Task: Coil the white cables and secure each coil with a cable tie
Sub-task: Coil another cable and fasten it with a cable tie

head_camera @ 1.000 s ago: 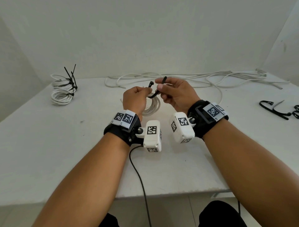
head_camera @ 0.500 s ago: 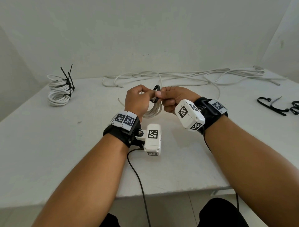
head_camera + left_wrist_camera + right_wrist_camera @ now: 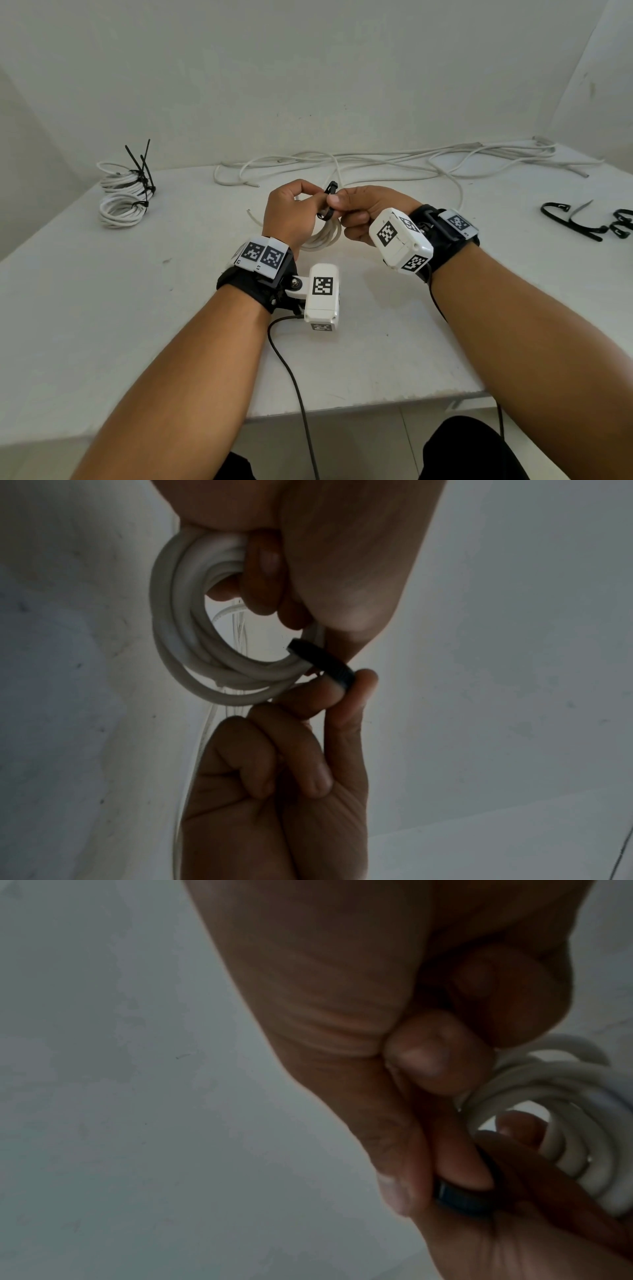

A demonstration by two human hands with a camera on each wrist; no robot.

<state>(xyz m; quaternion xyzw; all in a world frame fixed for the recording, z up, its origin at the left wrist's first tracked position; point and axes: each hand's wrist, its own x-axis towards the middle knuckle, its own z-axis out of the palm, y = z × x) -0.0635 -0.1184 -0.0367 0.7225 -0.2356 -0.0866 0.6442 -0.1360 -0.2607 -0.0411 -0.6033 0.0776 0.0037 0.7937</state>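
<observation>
Above the middle of the white table (image 3: 137,325) my two hands meet over a small white cable coil (image 3: 325,236). A black cable tie (image 3: 325,214) loops round the coil's top, with its head sticking up between my fingertips. My left hand (image 3: 313,205) pinches the tie with thumb and forefinger, the other fingers curled. My right hand (image 3: 337,202) pinches the tie from the other side. In the left wrist view its lower fingers pass through the coil (image 3: 178,642), next to the tie (image 3: 329,665). The right wrist view shows the pinched tie (image 3: 459,1199) and the coil (image 3: 561,1096).
Two tied coils (image 3: 123,198) with upright black tie tails lie at the back left. Loose white cables (image 3: 376,164) sprawl along the back wall. Spare black ties (image 3: 575,222) lie at the right edge. A dark cord (image 3: 291,370) runs off the table's front edge.
My hands have come together and dropped slightly. The tie ends, held apart a second ago, now meet in a loop over the coil. My right wrist has rolled inward.
</observation>
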